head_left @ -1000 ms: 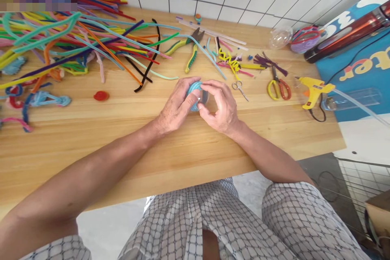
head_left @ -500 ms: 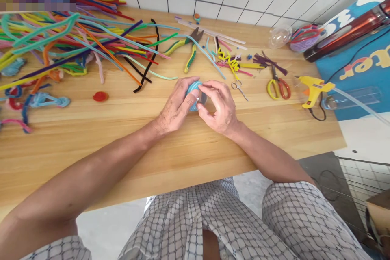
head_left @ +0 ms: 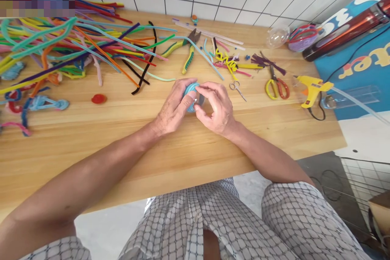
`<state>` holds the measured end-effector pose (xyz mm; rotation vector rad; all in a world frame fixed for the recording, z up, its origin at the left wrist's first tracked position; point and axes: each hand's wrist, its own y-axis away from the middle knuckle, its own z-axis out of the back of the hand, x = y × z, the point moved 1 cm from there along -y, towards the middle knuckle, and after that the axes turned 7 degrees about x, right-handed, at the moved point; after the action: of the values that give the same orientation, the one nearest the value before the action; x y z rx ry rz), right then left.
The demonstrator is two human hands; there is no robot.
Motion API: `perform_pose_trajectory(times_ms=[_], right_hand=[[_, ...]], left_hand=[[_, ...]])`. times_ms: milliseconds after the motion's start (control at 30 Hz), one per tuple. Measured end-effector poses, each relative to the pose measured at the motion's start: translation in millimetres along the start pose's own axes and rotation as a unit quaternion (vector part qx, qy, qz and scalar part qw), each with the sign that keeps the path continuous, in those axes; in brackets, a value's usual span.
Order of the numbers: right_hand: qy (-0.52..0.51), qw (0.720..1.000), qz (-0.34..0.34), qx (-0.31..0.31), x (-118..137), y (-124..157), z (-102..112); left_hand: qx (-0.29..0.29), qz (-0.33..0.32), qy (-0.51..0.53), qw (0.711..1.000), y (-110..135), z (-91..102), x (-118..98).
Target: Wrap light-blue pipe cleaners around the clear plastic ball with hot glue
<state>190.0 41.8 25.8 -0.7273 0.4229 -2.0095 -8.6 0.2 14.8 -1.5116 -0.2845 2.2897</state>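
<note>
Over the middle of the table, both my hands are around a small round thing, a clear plastic ball partly wrapped in light blue pipe cleaner (head_left: 191, 88). My left hand (head_left: 175, 107) is wrapped round its left side, the thumb lying over the blue coils. From the right, my right hand (head_left: 218, 107) grips the ball with thumb and fingertips, leaving a rounded gap in which the clear part shows. The ball's underside and far left are hidden by my fingers. Small scissors (head_left: 237, 89) lie just right of my right hand.
Pipe cleaners (head_left: 100, 44) cover the back left. Behind my hands are pliers (head_left: 189, 48); a red piece (head_left: 99, 98) lies leftward. At right are larger scissors (head_left: 276, 84), a yellow glue gun (head_left: 313, 89), a clear ball (head_left: 278, 36) and a wrapped ball (head_left: 302, 38).
The view has shifted slightly, so the table items sit a little differently in the picture. Both hands keep their hold on the ball with almost the same grip.
</note>
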Motion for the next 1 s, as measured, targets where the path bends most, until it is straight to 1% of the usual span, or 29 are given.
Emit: perform_pose_trajectory(times_ms=[133, 233, 433, 533, 733, 1000], right_hand=[[-0.006, 1.000, 0.007, -0.007, 0.2, -0.5, 0.0], [-0.002, 1.000, 0.009, -0.012, 0.3, -0.4, 0.1], [0.002, 1.000, -0.006, 0.001, -1.0, 0.4, -1.2], [-0.001, 1.000, -0.007, 0.003, -0.9, 0.5, -1.7], [-0.005, 1.000, 0.017, -0.018, 0.8, -1.0, -1.8], [-0.003, 1.000, -0.015, 0.018, -1.6, 0.3, -2.8]], left_hand=[[-0.002, 0.003, 0.022, 1.000, 0.3, 0.3, 0.1], [-0.017, 0.005, 0.043, 0.999, -0.2, -0.8, 1.4], [-0.033, 0.008, 0.056, 0.998, -0.6, -3.0, 3.9], [-0.029, 0.010, 0.053, 0.998, -0.4, -1.9, 2.2], [-0.009, 0.046, 0.053, 0.998, -2.7, -0.9, -0.3], [-0.003, 0.030, 0.035, 0.999, -3.2, 1.3, -0.3]])
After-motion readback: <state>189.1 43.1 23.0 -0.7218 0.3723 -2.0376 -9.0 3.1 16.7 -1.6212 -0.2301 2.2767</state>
